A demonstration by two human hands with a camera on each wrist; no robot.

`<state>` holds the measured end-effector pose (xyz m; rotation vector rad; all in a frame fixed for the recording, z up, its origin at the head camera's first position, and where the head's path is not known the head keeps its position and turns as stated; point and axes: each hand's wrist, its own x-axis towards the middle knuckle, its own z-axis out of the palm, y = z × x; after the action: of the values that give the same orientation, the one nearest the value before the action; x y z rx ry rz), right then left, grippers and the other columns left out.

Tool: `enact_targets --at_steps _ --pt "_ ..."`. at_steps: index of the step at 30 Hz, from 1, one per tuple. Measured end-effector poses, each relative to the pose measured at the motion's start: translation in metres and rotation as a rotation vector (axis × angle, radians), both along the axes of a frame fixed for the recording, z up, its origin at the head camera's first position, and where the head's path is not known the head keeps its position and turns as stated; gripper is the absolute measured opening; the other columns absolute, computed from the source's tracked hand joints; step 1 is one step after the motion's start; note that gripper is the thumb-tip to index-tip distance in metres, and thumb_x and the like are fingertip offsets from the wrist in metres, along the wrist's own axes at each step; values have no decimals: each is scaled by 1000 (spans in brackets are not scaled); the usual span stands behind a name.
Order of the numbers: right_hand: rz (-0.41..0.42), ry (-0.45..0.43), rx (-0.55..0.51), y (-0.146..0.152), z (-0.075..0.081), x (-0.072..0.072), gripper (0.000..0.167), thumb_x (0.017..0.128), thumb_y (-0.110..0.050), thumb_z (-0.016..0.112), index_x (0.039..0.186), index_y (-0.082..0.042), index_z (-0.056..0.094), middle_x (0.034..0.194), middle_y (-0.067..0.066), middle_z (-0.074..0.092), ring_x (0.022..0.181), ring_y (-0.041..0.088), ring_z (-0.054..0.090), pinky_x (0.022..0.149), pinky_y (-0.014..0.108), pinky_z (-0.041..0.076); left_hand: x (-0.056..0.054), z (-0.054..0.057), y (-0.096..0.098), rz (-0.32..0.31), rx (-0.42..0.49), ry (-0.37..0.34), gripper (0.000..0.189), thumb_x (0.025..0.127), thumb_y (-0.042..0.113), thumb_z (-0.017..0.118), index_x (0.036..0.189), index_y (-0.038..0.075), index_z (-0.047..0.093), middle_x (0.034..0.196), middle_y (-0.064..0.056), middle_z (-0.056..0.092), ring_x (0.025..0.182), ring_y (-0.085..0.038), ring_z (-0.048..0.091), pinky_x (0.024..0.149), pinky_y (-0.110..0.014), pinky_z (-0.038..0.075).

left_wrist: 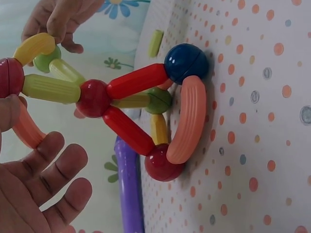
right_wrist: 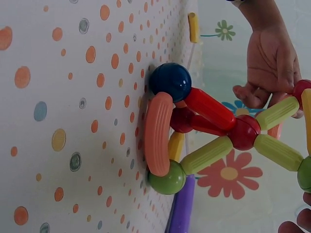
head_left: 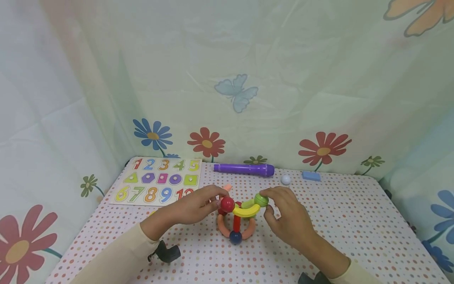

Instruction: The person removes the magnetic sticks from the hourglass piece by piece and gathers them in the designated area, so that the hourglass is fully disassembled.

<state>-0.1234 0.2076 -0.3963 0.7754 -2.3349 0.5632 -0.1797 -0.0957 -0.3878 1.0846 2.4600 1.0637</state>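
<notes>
A ball-and-stick building toy stands on the dotted table, its blue ball (head_left: 235, 237) and curved orange stick (left_wrist: 188, 121) at the bottom. Straight red sticks (left_wrist: 137, 81) rise to a central red ball (right_wrist: 244, 132), and light green sticks (right_wrist: 278, 152) branch upward from there. Across the top, a curved yellow stick (head_left: 246, 212) joins an upper red ball (head_left: 227, 204) and a green ball (head_left: 261, 200). My left hand (head_left: 198, 205) holds the upper red ball between thumb and fingers, beside another curved orange stick (left_wrist: 30, 127). The fingers of my right hand (head_left: 289, 217) pinch the green ball.
A number and shape puzzle board (head_left: 118, 196) lies at the back left. Behind the toy is a purple toy microphone (head_left: 244, 169); a white ball (head_left: 285, 180) and a blue block (head_left: 311, 176) lie to its right. A patterned curtain (head_left: 234, 51) hangs behind the table.
</notes>
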Motion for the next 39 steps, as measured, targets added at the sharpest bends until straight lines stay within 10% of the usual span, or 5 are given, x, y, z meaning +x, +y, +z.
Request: enact_targets --at_steps 15,27,39 --pt "3 19 -6 0 1 -1 44 80 2 67 123 -9 65 116 5 67 114 26 60 80 43 60 3 -4 -13 67 -76 118 22 106 28 57 127 30 64 128 10 60 147 -22 36 111 -45 42" --pt "-17 -32 11 0 1 1 41 83 -2 65 124 -10 65 119 5 66 116 25 59 77 40 60 23 -35 -43 151 -158 35 24 101 25 66 124 34 69 145 0 55 138 -27 48 109 -52 44" --pt "-15 -36 9 0 3 1 42 82 -2 66 124 -10 65 121 4 66 117 24 58 76 39 59 44 -64 -53 87 -259 88 14 97 33 69 108 41 74 136 3 62 129 -26 50 107 -58 38"
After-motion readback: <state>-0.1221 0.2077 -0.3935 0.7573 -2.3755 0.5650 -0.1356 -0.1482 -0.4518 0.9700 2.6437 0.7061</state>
